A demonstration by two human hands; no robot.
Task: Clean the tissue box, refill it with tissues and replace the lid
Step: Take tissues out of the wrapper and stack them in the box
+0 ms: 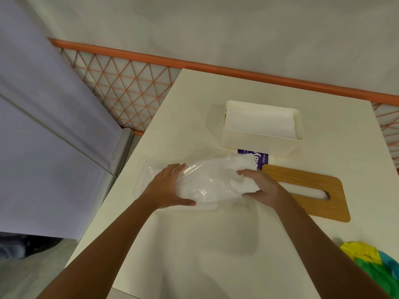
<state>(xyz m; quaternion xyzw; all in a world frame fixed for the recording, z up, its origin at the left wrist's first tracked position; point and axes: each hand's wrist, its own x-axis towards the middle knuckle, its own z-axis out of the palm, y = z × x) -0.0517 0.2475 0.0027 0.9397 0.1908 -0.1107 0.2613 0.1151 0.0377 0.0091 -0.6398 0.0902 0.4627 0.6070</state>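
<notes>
Currently both grips are closed on the same bundle. Left hand (170, 186): thumb hooked at the near edge, fingers curled over the top of the clear plastic wrapper (205, 180), clasping its left end. Right hand (262, 187): fingers curled round the white tissues (239, 184) that stick out of the wrapper's right end (how deep they sit inside I cannot tell; the plastic is crumpled and washed with glare). I see the bundle low over the tabletop (194, 244), about mid-depth. I cannot tell whether it rests there or is lifted slightly. A pale flat piece shows beneath the wrapper's left end; I cannot make out what it is.

Outward from there:
- Just beyond the right hand, partly covered by the wrapper, lies a purple label (255, 157) with white lettering.
- At its far edge stands the tissue box (257, 143): cream, upright, open at the top. A white folded stack (259, 124) fills it close to the rim.
- The wooden lid (313, 208) lies flat on the tabletop to the right of the right hand, off the box and near it.
- Near the right edge, nearer the camera, a yellow, green and blue cloth (371, 262) is partly cut off by the frame.
- Behind the tabletop runs an orange lattice fence (129, 83).
</notes>
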